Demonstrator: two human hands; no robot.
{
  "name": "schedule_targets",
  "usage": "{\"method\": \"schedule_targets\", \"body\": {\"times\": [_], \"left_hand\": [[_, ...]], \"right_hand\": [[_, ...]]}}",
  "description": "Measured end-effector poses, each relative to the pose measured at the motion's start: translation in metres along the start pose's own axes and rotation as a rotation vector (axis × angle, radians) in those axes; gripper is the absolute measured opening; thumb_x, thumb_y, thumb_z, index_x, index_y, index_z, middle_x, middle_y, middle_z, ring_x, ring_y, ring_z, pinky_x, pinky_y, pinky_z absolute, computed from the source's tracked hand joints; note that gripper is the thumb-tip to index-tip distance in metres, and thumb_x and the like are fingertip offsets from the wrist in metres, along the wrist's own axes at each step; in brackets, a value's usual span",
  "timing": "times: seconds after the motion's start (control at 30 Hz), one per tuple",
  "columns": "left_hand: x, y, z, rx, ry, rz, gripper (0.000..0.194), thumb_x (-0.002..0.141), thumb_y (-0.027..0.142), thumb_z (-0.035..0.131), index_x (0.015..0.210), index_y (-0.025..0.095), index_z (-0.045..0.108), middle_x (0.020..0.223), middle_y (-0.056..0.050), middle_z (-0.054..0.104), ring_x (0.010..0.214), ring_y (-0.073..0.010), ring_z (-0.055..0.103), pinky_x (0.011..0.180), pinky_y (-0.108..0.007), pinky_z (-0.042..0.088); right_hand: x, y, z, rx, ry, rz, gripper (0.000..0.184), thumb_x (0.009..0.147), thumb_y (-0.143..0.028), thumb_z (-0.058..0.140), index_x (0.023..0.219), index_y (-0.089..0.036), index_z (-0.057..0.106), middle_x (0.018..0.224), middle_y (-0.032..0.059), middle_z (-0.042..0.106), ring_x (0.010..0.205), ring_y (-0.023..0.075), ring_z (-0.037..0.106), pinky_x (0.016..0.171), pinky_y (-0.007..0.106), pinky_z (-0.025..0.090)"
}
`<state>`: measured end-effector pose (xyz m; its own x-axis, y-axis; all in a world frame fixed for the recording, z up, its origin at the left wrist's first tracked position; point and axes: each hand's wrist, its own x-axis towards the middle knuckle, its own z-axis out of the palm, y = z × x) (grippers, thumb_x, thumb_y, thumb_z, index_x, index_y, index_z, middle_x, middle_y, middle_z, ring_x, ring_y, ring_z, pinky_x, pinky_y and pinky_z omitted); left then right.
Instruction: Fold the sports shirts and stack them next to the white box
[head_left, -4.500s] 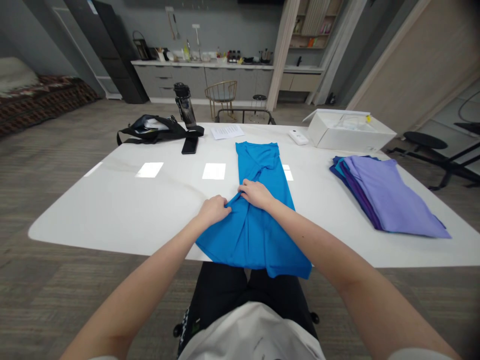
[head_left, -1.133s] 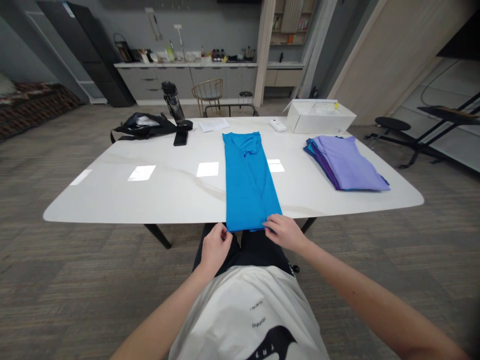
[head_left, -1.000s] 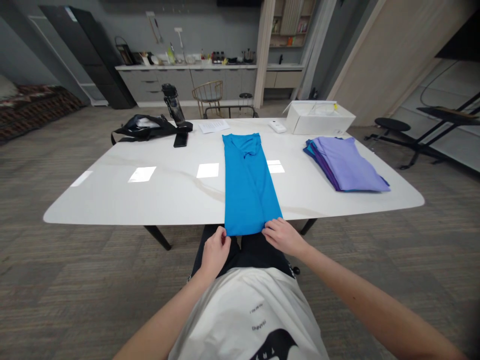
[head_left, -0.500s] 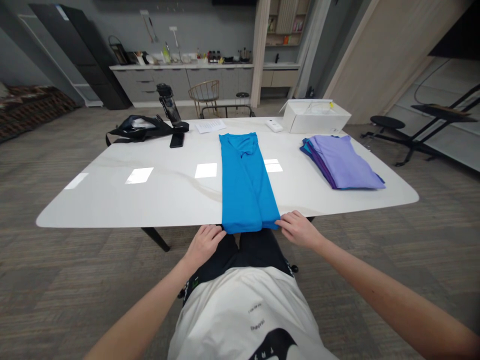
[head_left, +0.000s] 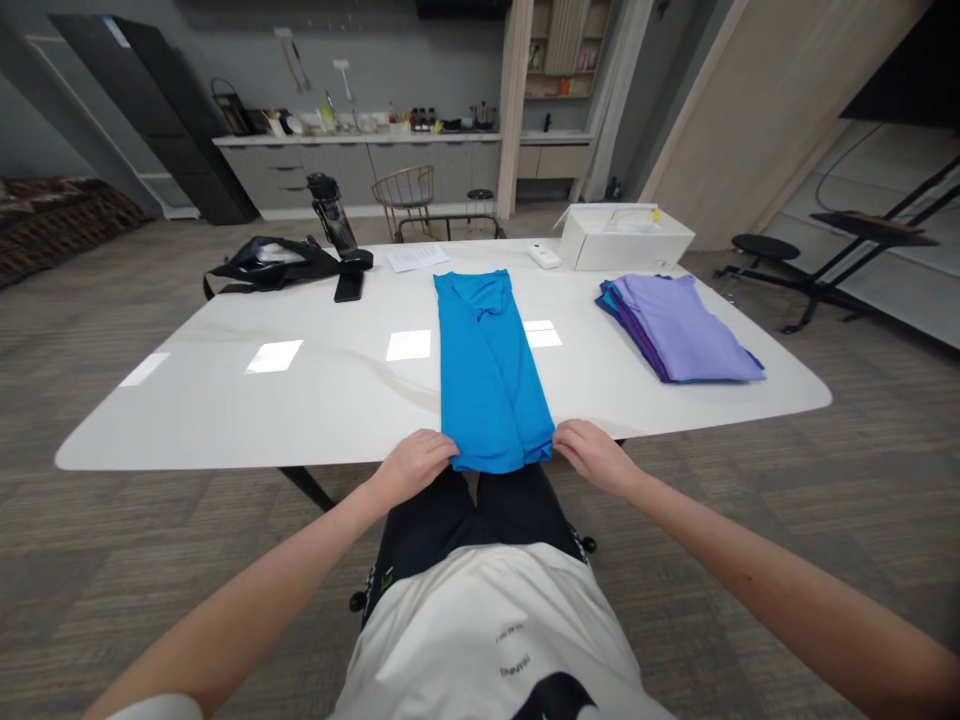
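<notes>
A blue shirt point(head_left: 486, 370), folded into a long narrow strip, lies on the white table point(head_left: 337, 400) with its neckline toward the far side. Its lower end hangs slightly past the near edge. My left hand point(head_left: 417, 464) pinches the lower left corner, and my right hand point(head_left: 592, 453) pinches the lower right corner. Both hands are closed, with the fingertips partly hidden by the cloth. On the right side of the table rests a stack of folded clothes point(head_left: 694, 325), lavender on top with purple and blue layers beneath.
Behind the stack stands an open white box point(head_left: 626, 243), beside a small white device point(head_left: 544, 256). Toward the back left are a black bag point(head_left: 270, 262), a dark bottle point(head_left: 331, 215), a phone point(head_left: 349, 286) and a sheet of paper point(head_left: 417, 257).
My left hand has moved up and slightly right onto the shirt's lower left corner. The right hand keeps its hold on the other corner. The view has shifted slightly.
</notes>
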<state>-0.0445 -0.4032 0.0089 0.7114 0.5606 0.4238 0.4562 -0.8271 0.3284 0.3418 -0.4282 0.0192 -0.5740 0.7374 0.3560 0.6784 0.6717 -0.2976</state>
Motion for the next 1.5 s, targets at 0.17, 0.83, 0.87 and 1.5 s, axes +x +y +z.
{"method": "schedule_targets", "body": {"times": [0.17, 0.83, 0.87, 1.5], "left_hand": [[0.045, -0.009, -0.010, -0.530, 0.355, -0.557, 0.018, 0.096, 0.038, 0.060, 0.102, 0.022, 0.067, 0.095, -0.003, 0.073, 0.090, -0.0180, 0.067, 0.085, -0.031, 0.053], [0.112, -0.086, 0.006, -0.594, 0.312, -0.897, 0.023, 0.077, 0.040, 0.077, 0.078, 0.021, 0.063, 0.070, 0.000, 0.065, 0.068, -0.0171, 0.059, 0.062, -0.027, 0.043], [0.114, -0.084, 0.003, -0.638, 0.388, -0.845, 0.024, 0.081, 0.043, 0.074, 0.083, 0.022, 0.063, 0.073, 0.000, 0.065, 0.070, -0.0165, 0.059, 0.063, -0.027, 0.045], [0.185, -0.152, -0.011, -1.443, 0.304, -1.025, 0.041, 0.076, 0.031, 0.080, 0.114, 0.017, 0.074, 0.121, -0.012, 0.076, 0.111, -0.0295, 0.072, 0.096, -0.043, 0.058]], "right_hand": [[0.047, 0.015, -0.007, 0.403, 0.253, 0.448, 0.017, 0.103, -0.040, 0.050, 0.100, -0.024, 0.055, 0.087, 0.0021, 0.062, 0.077, 0.0182, 0.058, 0.073, 0.031, 0.048], [0.133, 0.080, 0.007, 0.338, -0.076, 0.819, 0.034, 0.082, -0.049, 0.071, 0.065, -0.022, 0.059, 0.063, 0.0011, 0.062, 0.065, 0.0183, 0.058, 0.062, 0.029, 0.041], [0.136, 0.080, 0.005, 0.395, 0.027, 0.747, 0.034, 0.085, -0.051, 0.068, 0.070, -0.023, 0.058, 0.066, 0.0003, 0.062, 0.067, 0.0176, 0.057, 0.063, 0.029, 0.042], [0.211, 0.140, 0.025, 0.151, -0.033, 0.887, 0.025, 0.089, -0.045, 0.068, 0.079, -0.022, 0.068, 0.081, 0.0050, 0.073, 0.080, 0.0213, 0.068, 0.065, 0.028, 0.043]]}}
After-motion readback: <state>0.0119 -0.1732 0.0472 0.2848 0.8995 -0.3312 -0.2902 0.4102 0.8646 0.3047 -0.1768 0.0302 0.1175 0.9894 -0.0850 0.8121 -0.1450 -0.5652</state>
